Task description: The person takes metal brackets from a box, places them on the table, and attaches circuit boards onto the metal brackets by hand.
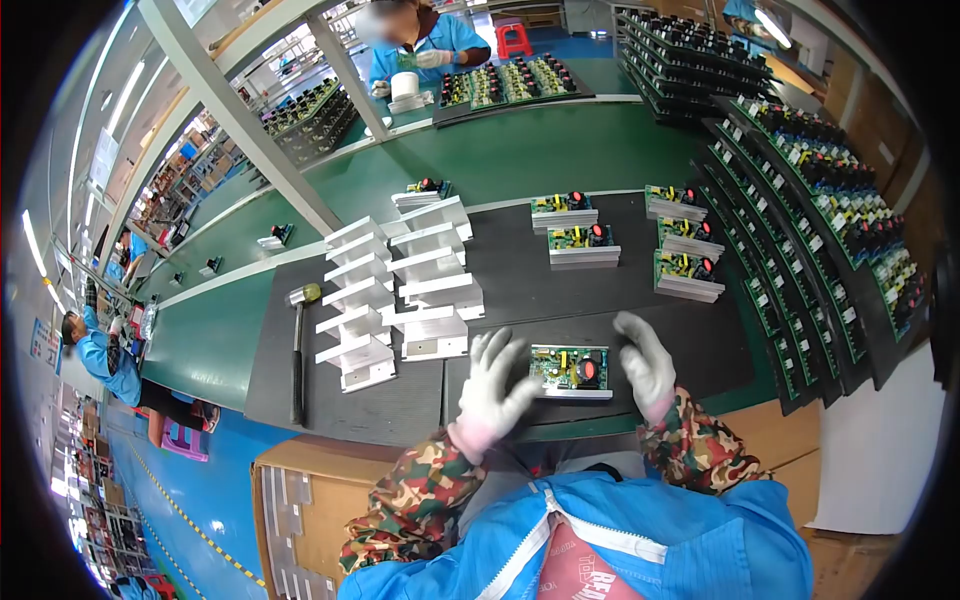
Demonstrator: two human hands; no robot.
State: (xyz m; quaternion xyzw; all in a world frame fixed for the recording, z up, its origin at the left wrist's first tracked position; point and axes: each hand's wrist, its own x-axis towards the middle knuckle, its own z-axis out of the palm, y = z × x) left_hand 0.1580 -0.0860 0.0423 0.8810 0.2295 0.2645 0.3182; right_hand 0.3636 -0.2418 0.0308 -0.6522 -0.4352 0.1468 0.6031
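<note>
A green circuit board on a metal heat sink (pixel 570 370) lies near the front edge of the black mat (pixel 530 300). My left hand (pixel 493 388), in a white glove, is just left of this board with its fingers spread and holds nothing. On the board's right side is my right hand (pixel 647 366), also gloved, its fingers stretched out and slightly curved, with nothing in it. Bare silver heat sinks (pixel 435 290) stand in two rows left of centre. A hammer (pixel 298 350) lies left of those rows.
Several finished-looking board units (pixel 688 270) rest at the right of the mat. Tall stacks of board-filled trays (pixel 800 250) rise on the right. Beyond lies a green conveyor (pixel 400 170). Across it a co-worker (pixel 430 50) handles parts beside a tray of boards (pixel 510 85).
</note>
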